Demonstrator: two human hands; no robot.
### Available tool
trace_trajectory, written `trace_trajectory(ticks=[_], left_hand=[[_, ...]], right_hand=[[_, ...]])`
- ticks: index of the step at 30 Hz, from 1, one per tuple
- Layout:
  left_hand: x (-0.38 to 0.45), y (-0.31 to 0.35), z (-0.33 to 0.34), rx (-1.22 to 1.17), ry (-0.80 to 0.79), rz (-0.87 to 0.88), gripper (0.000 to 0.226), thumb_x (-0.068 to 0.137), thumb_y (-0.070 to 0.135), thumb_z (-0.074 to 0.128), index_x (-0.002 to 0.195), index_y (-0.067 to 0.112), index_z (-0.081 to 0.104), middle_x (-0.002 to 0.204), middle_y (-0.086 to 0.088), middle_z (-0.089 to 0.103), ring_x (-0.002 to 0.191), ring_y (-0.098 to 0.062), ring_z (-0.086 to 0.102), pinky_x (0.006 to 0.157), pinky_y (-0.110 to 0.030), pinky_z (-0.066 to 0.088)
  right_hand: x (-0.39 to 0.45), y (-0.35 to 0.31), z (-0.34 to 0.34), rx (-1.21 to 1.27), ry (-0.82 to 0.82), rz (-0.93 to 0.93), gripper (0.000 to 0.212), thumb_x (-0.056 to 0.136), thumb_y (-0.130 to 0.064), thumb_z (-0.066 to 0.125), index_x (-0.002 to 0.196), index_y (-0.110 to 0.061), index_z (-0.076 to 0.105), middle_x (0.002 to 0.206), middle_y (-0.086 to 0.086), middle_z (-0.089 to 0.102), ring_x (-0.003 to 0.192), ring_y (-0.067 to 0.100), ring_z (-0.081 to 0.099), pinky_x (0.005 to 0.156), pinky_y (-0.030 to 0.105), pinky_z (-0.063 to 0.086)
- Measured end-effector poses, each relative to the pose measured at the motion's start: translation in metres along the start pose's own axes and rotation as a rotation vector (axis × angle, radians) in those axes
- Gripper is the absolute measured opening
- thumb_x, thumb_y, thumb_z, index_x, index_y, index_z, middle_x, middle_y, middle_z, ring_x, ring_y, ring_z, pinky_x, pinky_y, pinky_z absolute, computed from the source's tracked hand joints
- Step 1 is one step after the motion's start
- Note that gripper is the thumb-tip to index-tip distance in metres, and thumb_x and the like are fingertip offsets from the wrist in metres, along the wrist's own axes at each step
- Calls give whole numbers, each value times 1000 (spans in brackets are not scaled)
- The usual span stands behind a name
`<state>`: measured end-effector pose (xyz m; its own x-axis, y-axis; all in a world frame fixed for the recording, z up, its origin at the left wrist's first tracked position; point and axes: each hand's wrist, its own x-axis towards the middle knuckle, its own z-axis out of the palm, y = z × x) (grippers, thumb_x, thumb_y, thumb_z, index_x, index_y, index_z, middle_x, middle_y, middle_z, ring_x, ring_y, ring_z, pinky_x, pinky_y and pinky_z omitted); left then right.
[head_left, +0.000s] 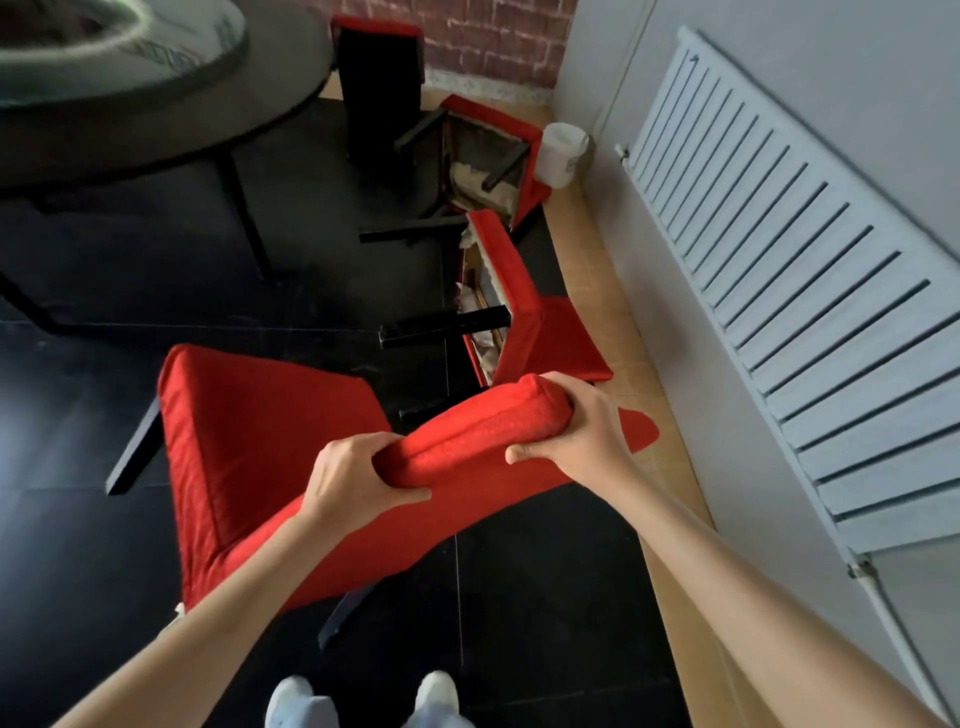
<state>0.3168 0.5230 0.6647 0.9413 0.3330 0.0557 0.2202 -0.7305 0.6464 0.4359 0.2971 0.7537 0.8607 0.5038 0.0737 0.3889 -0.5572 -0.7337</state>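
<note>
A glossy black tile floor (78, 322) catches soft light and gives way to a tan strip (649, 410) along a grey wall (883, 78), where a pale slatted radiator (779, 260) hangs. A brick wall (467, 36) closes the far end. At left stands a dark round table (171, 140) topped by a glass turntable (171, 57). Beside it one chair (379, 78) stands. A far tipped chair (498, 122) and a near tipped chair (511, 291) lie legs out, close to a white tub (561, 156) in the floor's far corner.

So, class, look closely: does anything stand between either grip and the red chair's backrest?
Nothing visible does. The left grip and the right grip both hold the top edge of the red chair's backrest. A toppled chair lies on the floor beyond the backrest, not between.
</note>
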Motion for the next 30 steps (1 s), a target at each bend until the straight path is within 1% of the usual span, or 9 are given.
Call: trace_trajectory(ticks=[5, 9, 12, 14, 17, 19, 22, 25, 30], left_hand=[[-3, 14, 3, -111, 31, 16, 90, 46, 40, 94, 128, 18, 62, 120, 3, 67, 109, -11, 62, 97, -24, 42], [-6, 20, -2, -162, 43, -7, 89, 47, 37, 93, 129, 25, 61, 111, 7, 70, 100, -7, 65, 90, -20, 47], [-13, 15, -10, -190, 102, -65, 84, 46, 36, 94, 124, 25, 65, 103, 9, 72, 91, 2, 63, 83, -9, 45], [-15, 13, -13, -204, 136, -98, 82, 46, 35, 94, 122, 25, 66, 104, 8, 72, 93, 0, 64, 87, -15, 48], [-20, 7, -15, -212, 176, -127, 80, 46, 33, 95, 120, 24, 67, 106, 6, 72, 98, -5, 66, 92, -27, 51], [-27, 1, -13, -204, 202, -141, 78, 46, 33, 95, 119, 24, 68, 105, 6, 72, 97, -5, 66, 91, -27, 51], [-36, -10, -13, -195, 224, -174, 77, 45, 33, 95, 117, 25, 69, 104, 8, 73, 94, 3, 63, 88, -12, 46], [-42, -18, -22, -206, 253, -191, 77, 44, 32, 95, 116, 26, 70, 102, 10, 73, 93, 14, 57, 82, 3, 37], [-68, -31, -33, -227, 303, -219, 80, 43, 32, 95, 119, 26, 68, 103, 11, 72, 94, 21, 53, 82, 3, 37]], right_hand=[[10, -11, -1, -22, -54, -150, 84, 35, -62, 78, 105, -16, 70, 101, -7, 68, 102, 16, 60, 97, 36, 45], [15, -24, 3, -58, -78, -238, 85, 36, -59, 81, 108, -14, 70, 104, -1, 70, 102, 18, 60, 96, 31, 41], [20, -31, 9, -29, -138, -304, 87, 40, -53, 85, 115, -14, 67, 106, -14, 62, 103, -4, 50, 96, 14, 29], [28, -30, 8, -47, -211, -332, 94, 44, -47, 89, 128, -16, 60, 116, -19, 54, 110, -17, 41, 101, 7, 21], [44, -20, 3, -240, -300, -286, 99, 55, -46, 87, 142, -24, 45, 145, -1, 45, 138, 13, 32, 117, 36, 20], [51, -13, 7, -306, -319, -267, 87, 62, -40, 85, 139, -25, 48, 144, 0, 49, 138, 21, 36, 114, 52, 23], [53, -15, 22, -182, -301, -301, 74, 56, -30, 89, 124, -22, 62, 123, -6, 63, 122, 17, 52, 106, 52, 34], [58, -26, 34, -122, -273, -308, 74, 48, -31, 90, 118, -24, 66, 118, -6, 65, 118, 16, 53, 106, 51, 34], [53, -51, 51, -153, -314, -375, 80, 42, -39, 88, 118, -28, 66, 119, -6, 64, 120, 18, 51, 107, 51, 30]])
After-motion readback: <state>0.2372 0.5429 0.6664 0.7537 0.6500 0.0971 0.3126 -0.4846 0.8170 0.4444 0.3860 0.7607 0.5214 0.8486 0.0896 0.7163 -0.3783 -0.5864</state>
